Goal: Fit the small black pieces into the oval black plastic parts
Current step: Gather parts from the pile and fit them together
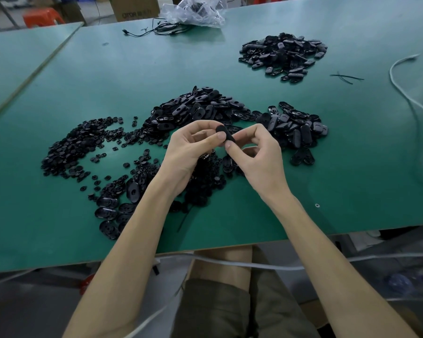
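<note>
Seen from above, a person sits at a green table [59, 98] with both bare forearms reaching forward. The left hand [191, 154] and right hand [259, 154] meet above the middle of the table, together holding one black oval part [223, 131] in the air. The left thumb lies across the part's near side with the fingers curled behind it. The right thumb and forefinger pinch its lower end, and the other right fingers are folded toward the palm. Whether a small piece sits in the part cannot be told. Under and to the left of the hands spreads a scatter of small black pieces [83, 147]. Just beyond the hands lies a heap of oval parts [195, 111], with a second heap [298, 125] to its right and a third heap [283, 54] well apart, farther back. A white cord [391, 73] winds along the right side, and a crumpled clear plastic bag [195, 11] lies at the far edge.
</note>
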